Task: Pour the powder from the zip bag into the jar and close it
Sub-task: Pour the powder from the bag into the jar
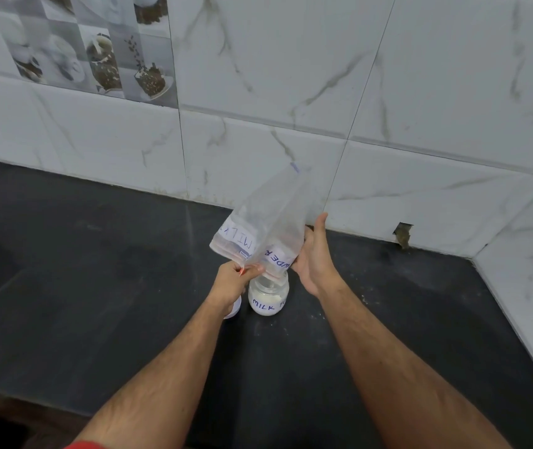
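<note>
Head view: limp, light zip bag inverted above jar, pinched by left hand at mouth corner, steadied by open right hand.

A clear plastic zip bag carries white labels lettered in blue ink. The small clear glass jar holds white powder and bears blue lettering too. The flat stone counter is matt black. The glossy wall tiles are white with grey-brown veining; one patterned tile shows grey and brown cups.
</note>
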Demonstrator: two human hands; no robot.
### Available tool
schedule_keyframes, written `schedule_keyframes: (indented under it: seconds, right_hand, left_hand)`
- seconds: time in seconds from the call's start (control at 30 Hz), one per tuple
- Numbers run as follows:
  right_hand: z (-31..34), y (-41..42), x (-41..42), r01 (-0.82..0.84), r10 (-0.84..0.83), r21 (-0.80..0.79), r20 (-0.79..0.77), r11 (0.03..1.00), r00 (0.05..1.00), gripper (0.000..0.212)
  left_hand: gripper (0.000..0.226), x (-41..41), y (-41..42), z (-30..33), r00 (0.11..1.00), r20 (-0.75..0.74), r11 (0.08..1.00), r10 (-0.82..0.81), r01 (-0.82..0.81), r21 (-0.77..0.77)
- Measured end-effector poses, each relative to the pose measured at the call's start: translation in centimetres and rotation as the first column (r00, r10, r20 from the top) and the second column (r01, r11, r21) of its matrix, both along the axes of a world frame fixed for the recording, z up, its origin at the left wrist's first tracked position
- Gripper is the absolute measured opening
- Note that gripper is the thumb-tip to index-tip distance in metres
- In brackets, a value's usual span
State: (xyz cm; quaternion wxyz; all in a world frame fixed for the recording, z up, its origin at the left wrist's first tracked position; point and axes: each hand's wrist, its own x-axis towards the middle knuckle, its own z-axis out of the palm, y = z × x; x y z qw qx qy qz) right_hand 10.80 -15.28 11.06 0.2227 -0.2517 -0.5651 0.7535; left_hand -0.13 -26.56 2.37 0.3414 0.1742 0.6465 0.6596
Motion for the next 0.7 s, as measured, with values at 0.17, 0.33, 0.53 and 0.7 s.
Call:
schedule_keyframes:
  seconds: [0.17,0.33,0.53,0.7]
  right_hand:
    - [0.2,-0.3,0.2,0.017,-0.021,0.056,0.073,0.998,0.997,0.070]
    - [0.3,-0.6,0.2,-0.002,-0.007,0.091,0.096,0.996,0.995,0.070]
    - [0.1,-0.8,0.4,-0.032,0.031,0.066,0.022,0.997,0.999,0.070]
    - [-0.2,-1.1,0.4,-0.063,0.063,0.030,0.004,0.998,0.998,0.085]
  left_hand:
    - [0.008,-0.1,0.0,0.1,0.999,0.040,0.999,-0.014,0.012,0.053]
    - [0.006,-0.3,0.3,0.5,0.999,0.033,0.997,-0.039,0.037,0.064]
    - [0.004,0.0,0.3,0.7,1.000,0.008,0.996,0.016,-0.017,0.084]
    - [0.010,0.0,0.4,0.5,0.999,0.005,0.995,0.039,-0.039,0.094]
